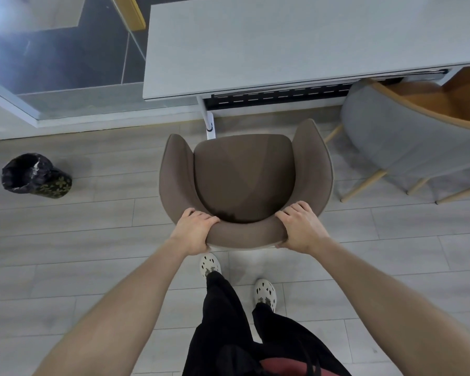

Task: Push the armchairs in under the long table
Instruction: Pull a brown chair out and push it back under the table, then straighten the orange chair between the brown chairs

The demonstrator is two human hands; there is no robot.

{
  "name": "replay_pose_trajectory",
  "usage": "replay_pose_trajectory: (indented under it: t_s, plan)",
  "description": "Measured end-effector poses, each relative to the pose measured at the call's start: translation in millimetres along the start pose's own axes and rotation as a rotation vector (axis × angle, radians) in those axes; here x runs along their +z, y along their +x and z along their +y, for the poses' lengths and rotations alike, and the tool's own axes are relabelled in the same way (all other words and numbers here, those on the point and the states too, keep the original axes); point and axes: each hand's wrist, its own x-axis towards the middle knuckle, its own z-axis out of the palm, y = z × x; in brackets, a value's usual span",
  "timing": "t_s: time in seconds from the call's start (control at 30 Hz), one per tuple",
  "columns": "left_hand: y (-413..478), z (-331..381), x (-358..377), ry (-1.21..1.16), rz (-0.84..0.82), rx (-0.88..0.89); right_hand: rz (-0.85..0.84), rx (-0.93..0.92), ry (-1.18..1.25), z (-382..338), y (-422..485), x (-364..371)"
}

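A brown upholstered armchair [244, 175] stands on the floor directly in front of me, its seat facing the long grey table [282, 44]. The chair sits fully outside the table's near edge, close to a white table leg [209, 123]. My left hand [194, 229] grips the left end of the curved backrest. My right hand [301, 226] grips the right end of it. A grey armchair [407, 142] with an orange seat and wooden legs stands to the right, its front partly under the table.
A bin lined with a black bag [34, 176] stands on the floor at the left. A glass wall with a white base [65, 109] runs behind it. My feet in white clogs [265, 293] are just behind the brown chair. Pale plank floor surrounds the chairs.
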Motion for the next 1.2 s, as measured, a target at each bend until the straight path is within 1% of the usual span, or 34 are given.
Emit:
replay_pose_trajectory:
  t_s: [0.07,0.13,0.2,0.27,0.37,0.47,0.6,0.7,0.8,0.93,1.07,1.2]
  plan:
    - [-2,9,-19,0.006,-0.120,0.000,-0.015,-0.009,0.003,3,-8,-5]
    - [-2,25,-44,-0.048,-0.223,-0.001,0.000,0.010,0.044,11,-26,-12]
    - [5,47,-75,-0.137,-0.257,-0.006,0.028,0.059,0.116,25,-51,-19]
    - [17,73,-104,-0.121,-0.223,0.018,0.032,0.125,0.208,43,-76,-27]
    - [42,123,-143,-0.048,-0.139,0.073,-0.019,0.270,0.300,80,-115,-35]
    - [71,172,-176,-0.014,-0.138,0.137,-0.027,0.409,0.370,123,-153,-34]
    - [117,231,-211,0.105,-0.135,0.228,-0.012,0.580,0.412,182,-195,-36]
    - [152,280,-233,0.148,-0.098,0.276,0.003,0.661,0.406,229,-218,-39]
    - [197,329,-248,0.167,-0.064,0.305,0.019,0.722,0.396,287,-232,-43]
    - [273,386,-269,0.224,0.039,0.314,0.024,0.766,0.386,383,-231,-47]
    - [345,441,-292,0.197,0.124,0.255,-0.004,0.745,0.358,484,-215,-60]
    - [384,482,-312,0.189,0.187,0.205,0.039,0.684,0.197,549,-203,-85]
